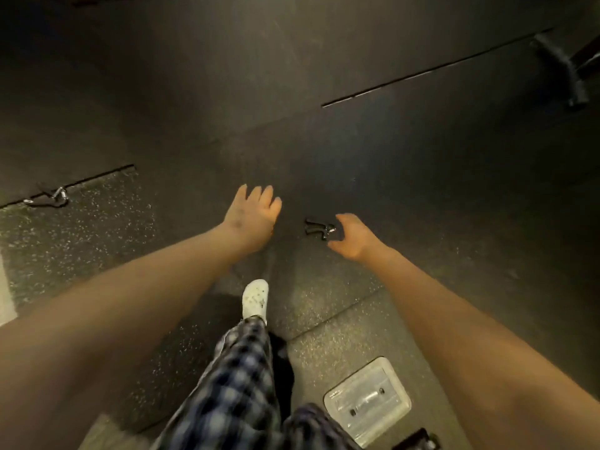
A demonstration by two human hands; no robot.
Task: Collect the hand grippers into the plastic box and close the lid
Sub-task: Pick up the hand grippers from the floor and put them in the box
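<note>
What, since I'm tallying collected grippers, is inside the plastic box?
Through the clear plastic box, only a pale bar with two dark spots shows, possibly a lid handle. Blur hides whether anything else lies inside.

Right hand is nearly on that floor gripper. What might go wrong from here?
1. The black hand gripper blends into the dark floor, and the open right hand isn't holding it yet: a fumble is possible.
2. A second hand gripper lies far left, easily missed.
3. The plastic box sits beside the leg; a step might hit it.
</note>
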